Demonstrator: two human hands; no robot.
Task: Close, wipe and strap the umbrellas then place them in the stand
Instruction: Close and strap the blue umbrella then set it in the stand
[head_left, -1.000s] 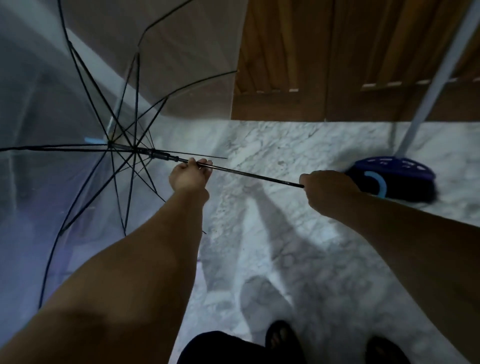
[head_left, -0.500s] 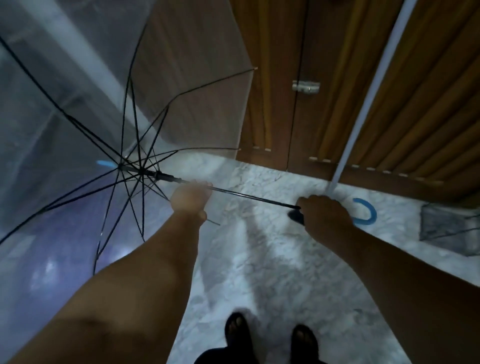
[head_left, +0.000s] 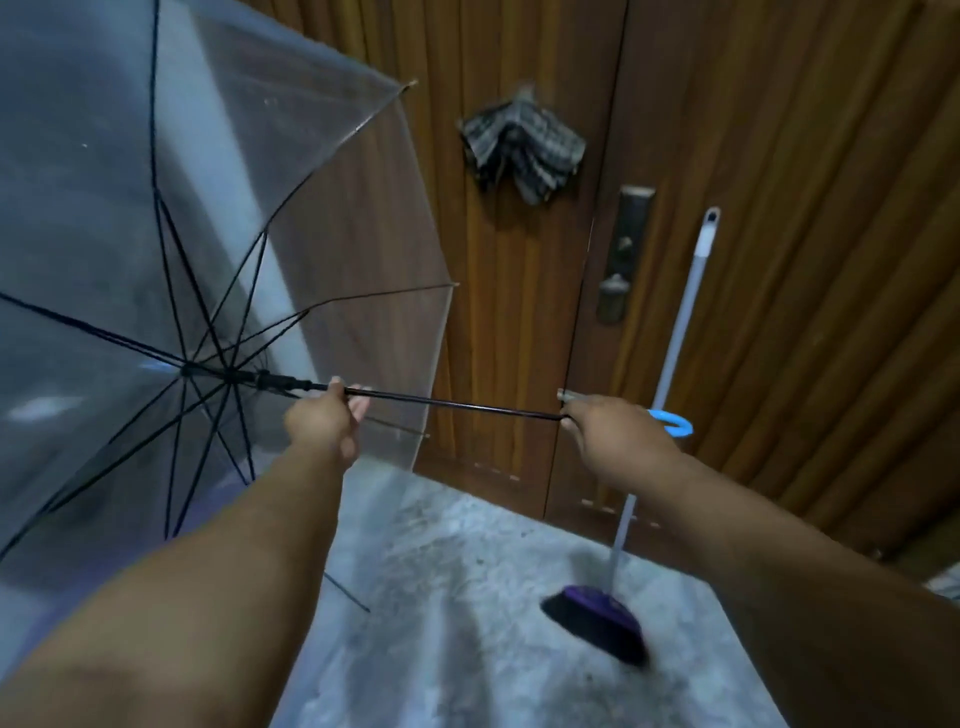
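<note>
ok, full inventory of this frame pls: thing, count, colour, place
umbrella: 1, clear canopy with black ribs, open, left half of view
umbrella shaft: 1, black, runs level between the two hands
umbrella handle: 1, blue, curved, sticks out past the right hand
cloth: 1, grey checked, hangs on the door, top centre
door: 1 seen, brown wood, across the back
door lock plate: 1, dark metal, on the door right of centre
broom: 1, pale stick, purple head with dark bristles, leans on the door at right
floor: 1, grey-white marble, bottom
left hand: 1, grips the shaft near the runner
right hand: 1, grips the handle end
</note>
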